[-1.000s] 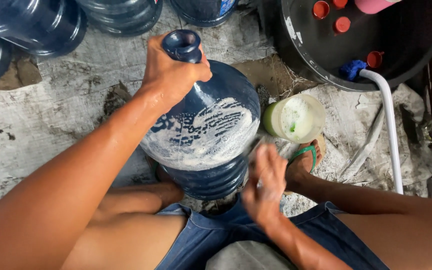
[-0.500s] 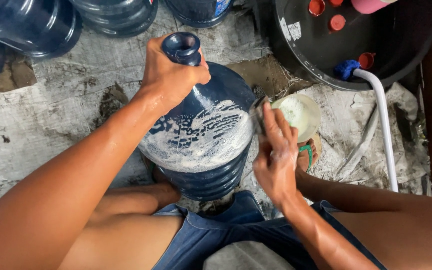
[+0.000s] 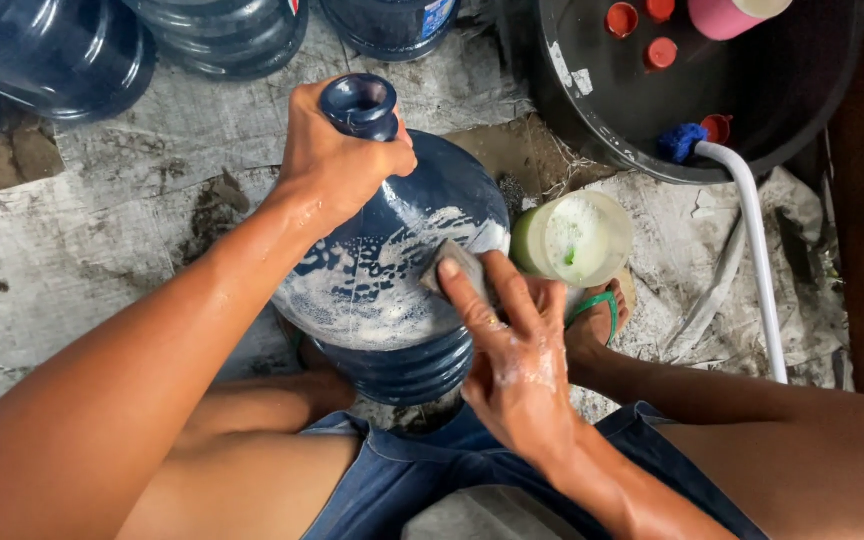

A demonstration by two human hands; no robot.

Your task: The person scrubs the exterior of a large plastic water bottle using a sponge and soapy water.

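Blue plastic everywhere: spare water jugs (image 3: 47, 55) lying along the top at 10 to 12 o'clock on wet, cracked concrete (image 3: 72, 240). Dead centre, big blue water jug (image 3: 392, 270) tilted between the knees, shoulder coated in white suds. Left hand (image 3: 337, 160) at 11 o'clock of that jug, fingers clenched round the neck just under the open mouth, steadying it. Right hand (image 3: 512, 350) at 4 o'clock of the jug, fingers spread flat, pressing a grey scrub pad (image 3: 457, 270) onto the soapy shoulder. Mid-scrub, by the look of it: upper half lathered, ribbed lower band not yet foamy. Next move probably calls for turning the jug by the neck to bring a fresh face under the pad, with firm grip against slippery soap. Just right of the pad, at 3 o'clock, green cup of sudsy water (image 3: 572, 240) beside a foot in a green flip-flop (image 3: 597, 310). At 1 o'clock, black tub (image 3: 592, 110) holding red caps (image 3: 642, 30), white hose (image 3: 757, 260) curving out of it.
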